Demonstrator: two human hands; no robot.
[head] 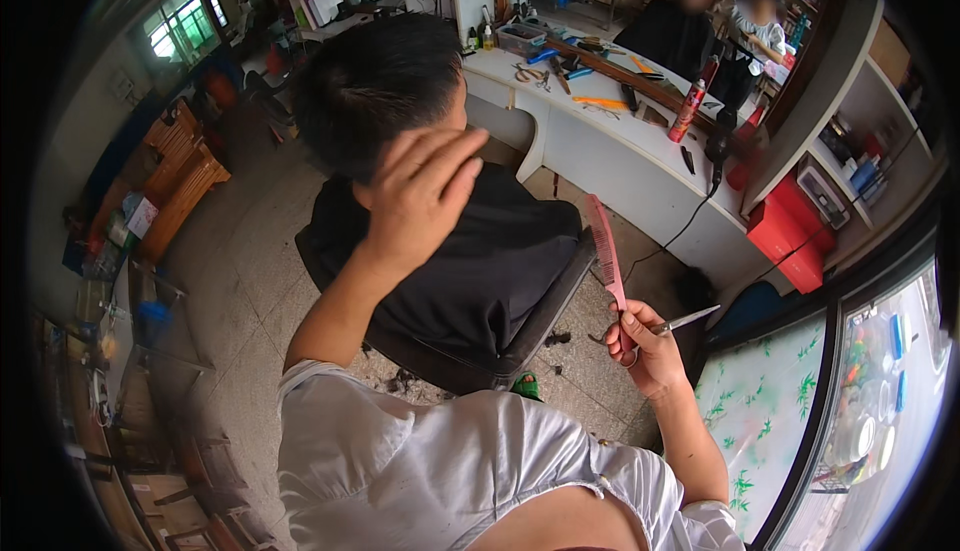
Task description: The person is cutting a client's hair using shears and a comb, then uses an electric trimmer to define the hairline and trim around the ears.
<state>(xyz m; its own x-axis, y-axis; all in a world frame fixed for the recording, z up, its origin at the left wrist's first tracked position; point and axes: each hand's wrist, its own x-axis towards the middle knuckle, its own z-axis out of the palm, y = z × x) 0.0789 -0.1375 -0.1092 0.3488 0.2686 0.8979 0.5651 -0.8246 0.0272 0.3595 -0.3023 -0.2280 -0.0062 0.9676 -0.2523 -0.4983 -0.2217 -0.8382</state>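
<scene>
A seated person with short dark hair (pixel 375 78) is draped in a black barber's cape (pixel 465 258) on a dark padded chair (pixel 555 303). At the side of that person's head, my left hand (pixel 420 198) is raised with its fingers extended and holds nothing; whether it touches the head cannot be told. My right hand (pixel 645 348), off to the right of the chair, holds a pink comb (pixel 606 247) upright by its handle. The same hand also holds metal scissors (pixel 686 320), their blades pointing right.
A white counter (pixel 600 153) before a mirror bears a red spray can (pixel 686 112), a black hair dryer (pixel 721 138) with a trailing cord, scissors and combs. Red boxes (pixel 787 236) stand at right. Cut hair (pixel 401 382) lies on the floor. A wooden bench (pixel 180 198) is at left.
</scene>
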